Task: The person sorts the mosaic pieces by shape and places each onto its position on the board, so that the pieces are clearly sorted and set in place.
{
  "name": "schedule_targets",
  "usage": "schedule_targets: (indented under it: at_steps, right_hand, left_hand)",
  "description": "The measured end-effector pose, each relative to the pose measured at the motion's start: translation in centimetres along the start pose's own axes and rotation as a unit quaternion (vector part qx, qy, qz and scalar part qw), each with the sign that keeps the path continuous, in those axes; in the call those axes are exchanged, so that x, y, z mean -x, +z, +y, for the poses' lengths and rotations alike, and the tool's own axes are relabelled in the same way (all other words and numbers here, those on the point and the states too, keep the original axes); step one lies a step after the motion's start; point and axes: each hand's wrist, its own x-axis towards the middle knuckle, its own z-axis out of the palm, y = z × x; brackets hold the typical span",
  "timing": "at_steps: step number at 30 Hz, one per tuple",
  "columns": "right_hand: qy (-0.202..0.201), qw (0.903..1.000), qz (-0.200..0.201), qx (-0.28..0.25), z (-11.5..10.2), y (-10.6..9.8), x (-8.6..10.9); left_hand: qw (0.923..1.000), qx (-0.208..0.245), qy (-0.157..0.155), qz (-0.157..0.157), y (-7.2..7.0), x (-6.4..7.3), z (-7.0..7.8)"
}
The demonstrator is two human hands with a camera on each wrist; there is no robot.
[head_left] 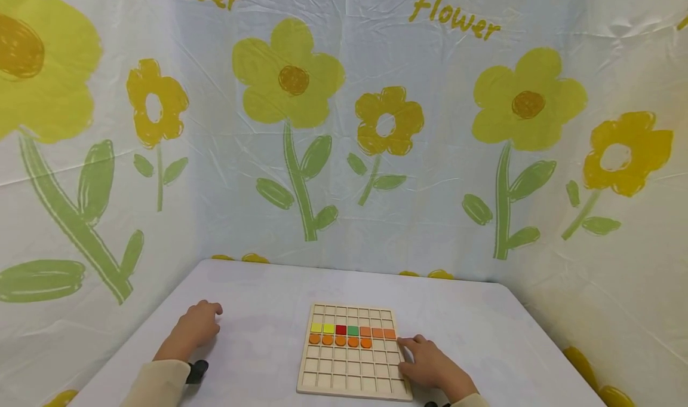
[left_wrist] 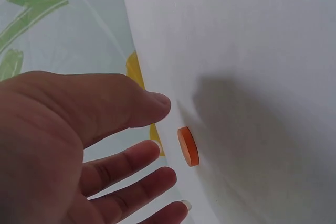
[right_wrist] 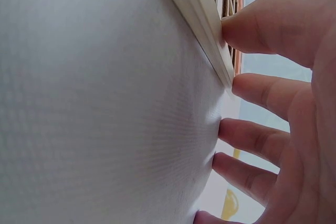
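A light wooden grid board lies on the table. One of its rows bears coloured square tiles: two yellow tiles, one red tile, one green tile and three orange tiles. Just below them runs a row of several round orange discs. My right hand rests at the board's right side, thumb and index fingertip touching its edge, other fingertips on the table. Off to the left, my left hand is held with thumb and fingers apart, near a loose orange disc on the tabletop.
The white table has rounded far corners. Behind it and on both sides hangs a curtain printed with yellow flowers. A black wrist strap shows at my left sleeve.
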Motion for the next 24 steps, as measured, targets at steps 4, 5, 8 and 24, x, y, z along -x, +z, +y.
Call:
schedule_targets:
  at_steps: [4, 5, 8, 24]
  right_hand:
    - [0.001, 1.0000, -0.003, -0.001, 0.1, 0.1, -0.2]
    - [0.001, 1.0000, -0.004, -0.002, 0.1, 0.1, -0.2]
    - [0.000, 1.0000, -0.004, -0.002, 0.1, 0.1, -0.2]
    - [-0.001, 1.0000, -0.007, -0.002, 0.1, 0.1, -0.1]
  left_hand:
    - [1.0000, 0.000, 0.005, -0.007, 0.0, -0.1, -0.5]
    - [0.9999, -0.002, 0.011, -0.008, 0.1, -0.2, -0.6]
    - [0.9996, -0.006, 0.025, -0.010, 0.3, -0.2, -1.0]
    - [0.9993, -0.026, 0.028, 0.005, 0.1, 0.0, -1.0]
